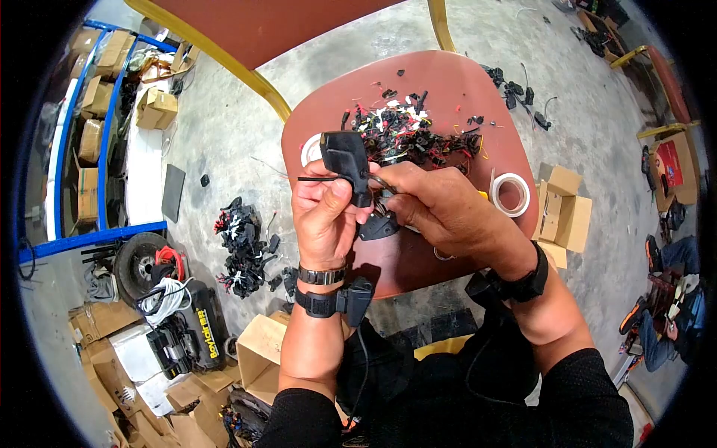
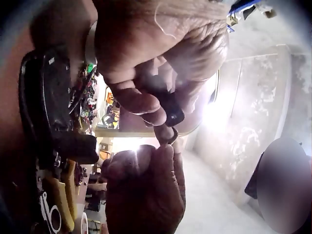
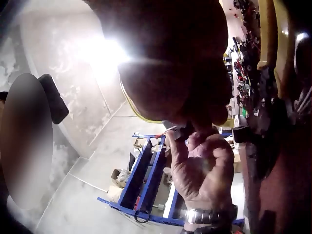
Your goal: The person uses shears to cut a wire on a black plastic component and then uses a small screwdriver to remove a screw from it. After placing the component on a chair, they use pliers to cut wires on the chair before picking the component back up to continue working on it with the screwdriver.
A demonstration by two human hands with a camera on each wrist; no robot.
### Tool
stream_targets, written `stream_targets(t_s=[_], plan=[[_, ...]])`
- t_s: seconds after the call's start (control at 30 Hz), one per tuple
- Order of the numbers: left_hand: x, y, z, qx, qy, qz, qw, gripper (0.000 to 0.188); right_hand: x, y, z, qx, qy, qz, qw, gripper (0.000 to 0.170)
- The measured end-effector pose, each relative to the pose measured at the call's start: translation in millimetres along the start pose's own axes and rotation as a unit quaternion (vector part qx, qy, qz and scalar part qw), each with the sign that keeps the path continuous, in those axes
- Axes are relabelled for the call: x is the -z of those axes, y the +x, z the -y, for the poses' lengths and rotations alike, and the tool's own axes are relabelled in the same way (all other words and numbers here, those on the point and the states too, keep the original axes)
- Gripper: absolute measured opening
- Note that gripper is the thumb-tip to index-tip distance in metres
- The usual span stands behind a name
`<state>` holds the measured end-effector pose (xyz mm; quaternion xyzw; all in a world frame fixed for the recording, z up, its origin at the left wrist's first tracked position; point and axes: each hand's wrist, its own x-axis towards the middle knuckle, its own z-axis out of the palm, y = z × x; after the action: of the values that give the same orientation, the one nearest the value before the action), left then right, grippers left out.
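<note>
My left hand (image 1: pixel 323 224) grips a black plastic housing (image 1: pixel 345 160) with a broad upper end and a narrow lower stem. A short black cable (image 1: pixel 315 179) sticks out from it to the left. At the stem's right side, my right hand (image 1: pixel 441 201) pinches a dark curved cable (image 1: pixel 382 183) between thumb and forefinger. In the left wrist view the stem's end (image 2: pixel 174 117) shows between the left fingers, close over the right fingertips. Below the hands, another black plastic part (image 1: pixel 379 226) lies on the red-brown chair seat (image 1: pixel 448 257).
A heap of cut wires and connectors (image 1: pixel 396 123) covers the seat's far half. A tape roll (image 1: pixel 510 196) lies at its right edge; yellow-handled pliers (image 2: pixel 67 195) lie on the seat. Black parts (image 1: pixel 243 250) and an open carton (image 1: pixel 564 213) are on the floor. Another person (image 1: pixel 676 299) sits far right.
</note>
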<state>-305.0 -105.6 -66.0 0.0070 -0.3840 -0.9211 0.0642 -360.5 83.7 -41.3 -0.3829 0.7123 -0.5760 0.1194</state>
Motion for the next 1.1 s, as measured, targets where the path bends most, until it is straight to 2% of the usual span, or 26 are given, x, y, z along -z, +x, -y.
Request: stream_targets(t_s=[0.03,0.13,0.23,0.43,0.53,0.63,0.73,0.87,0.97,1.1], plan=[[3.4,0.0,0.6,0.000,0.002,0.001,1.000,0.034,-0.4,-0.3,1.4,-0.022,0.012,0.003,1.000,0.019],[0.0,-0.2,0.4,0.005,0.012,-0.006,1.000,0.041,-6.2,-1.7,-3.6,0.005,0.027,-0.032,0.999,0.021],[-0.5,-0.2,-0.8,0.017,0.027,0.005,0.999,0.046,0.4,-0.5,0.0,-0.035,0.064,-0.026,0.997,0.018],[-9.9,-4.0,-1.1,0.024,0.044,0.000,0.999,0.052,7.5,3.2,7.7,-0.051,0.110,-0.044,0.992,0.011],[-12.0,-3.9,-0.9,0.030,0.043,0.009,0.999,0.052,6.9,2.5,5.5,-0.078,0.089,-0.058,0.991,0.012],[-15.9,-5.0,-1.9,0.041,0.051,0.007,0.998,0.050,4.4,1.8,0.5,-0.050,0.074,-0.077,0.993,0.010],[-17.3,-5.3,-2.0,0.046,0.054,0.009,0.997,0.046,1.8,2.2,2.3,-0.041,0.136,-0.075,0.987,0.007],[-19.0,-5.5,-1.0,0.050,0.054,0.015,0.997,0.041,-1.0,2.6,1.7,-0.047,0.154,-0.073,0.984,0.006],[-7.9,-6.6,-0.4,0.053,0.085,0.025,0.995,0.056,-0.6,2.4,1.8,-0.036,0.130,-0.081,0.988,0.007],[-7.7,-6.3,-2.2,0.060,0.094,0.028,0.993,0.053,-1.0,3.4,-3.2,-0.021,0.099,-0.096,0.990,0.007]])
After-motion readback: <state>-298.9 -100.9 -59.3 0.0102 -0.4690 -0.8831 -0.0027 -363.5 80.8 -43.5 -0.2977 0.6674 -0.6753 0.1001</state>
